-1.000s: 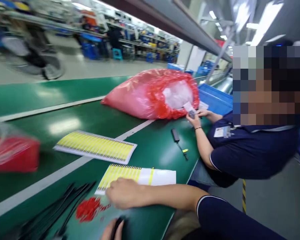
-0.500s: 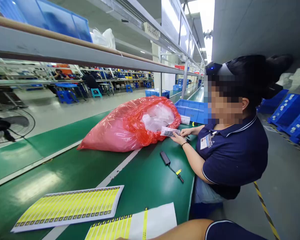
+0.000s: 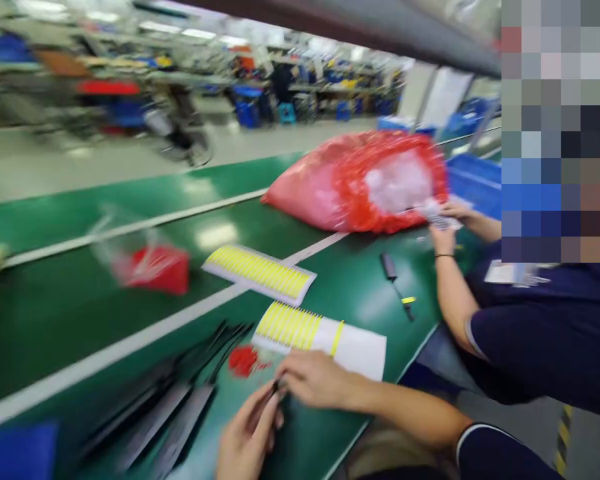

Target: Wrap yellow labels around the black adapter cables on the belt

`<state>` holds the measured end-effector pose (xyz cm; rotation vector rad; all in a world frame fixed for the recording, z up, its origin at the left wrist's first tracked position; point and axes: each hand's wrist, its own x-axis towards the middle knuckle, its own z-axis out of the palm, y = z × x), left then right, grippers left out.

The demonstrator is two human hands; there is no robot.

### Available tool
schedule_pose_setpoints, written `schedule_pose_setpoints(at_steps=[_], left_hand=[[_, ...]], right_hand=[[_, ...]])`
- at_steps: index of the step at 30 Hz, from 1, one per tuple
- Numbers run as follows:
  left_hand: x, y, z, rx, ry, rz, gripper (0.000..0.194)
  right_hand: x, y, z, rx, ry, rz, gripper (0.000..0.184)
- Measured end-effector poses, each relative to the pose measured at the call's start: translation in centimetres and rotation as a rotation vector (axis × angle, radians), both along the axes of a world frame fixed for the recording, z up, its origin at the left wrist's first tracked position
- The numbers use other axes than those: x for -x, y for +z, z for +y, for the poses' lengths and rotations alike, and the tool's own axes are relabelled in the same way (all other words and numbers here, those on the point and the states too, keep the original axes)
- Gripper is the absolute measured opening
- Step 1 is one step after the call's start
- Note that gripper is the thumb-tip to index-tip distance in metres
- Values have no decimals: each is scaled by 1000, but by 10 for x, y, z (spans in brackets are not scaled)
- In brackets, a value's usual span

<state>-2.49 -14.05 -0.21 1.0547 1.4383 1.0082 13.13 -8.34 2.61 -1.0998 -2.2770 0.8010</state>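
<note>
- Above the near edge of the glossy green work surface, the person's left hand has its fingers closed around a narrow black piece; the right hand meets its tip, but blur hides whether those fingertips pinch it.
- A firm left hold, with the tip exposed, would suit such fine fingertip work.
- Left along the near edge lie long black boxes with cables; spacing them out should prevent tangling.
- Just in from that edge, a heap of tiny red bits sits beside a white sheet with yellow strip labels; the right wrist should lift, lest it drag either.
- Toward the surface's middle lies a curling sheet crowded with yellow labels, best handled by its margins.
- Nearer the far edge rests a bulging red plastic bag.
</note>
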Motion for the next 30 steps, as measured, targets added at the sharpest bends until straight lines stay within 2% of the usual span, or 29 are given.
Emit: schedule_pose_setpoints(at_steps=[2, 6, 13, 17, 25, 30], left_hand=[[2, 7, -9, 25, 33, -89, 56], [1, 6, 1, 16, 21, -189, 56], [3, 6, -1, 13, -36, -251, 52], [3, 1, -1, 17, -25, -259, 47], [3, -1, -1, 29, 3, -130, 41], [1, -2, -1, 15, 6, 16, 30]], right_hand=[[0, -4, 0, 44, 23, 69, 16], [0, -15, 3, 71, 78, 157, 15], [-2, -15, 0, -4, 40, 143, 13], [-4, -16, 2, -80, 88, 93, 13], [-3, -18, 1, -254, 222, -50, 22], [-2, -21, -3, -266, 290, -93, 25]])
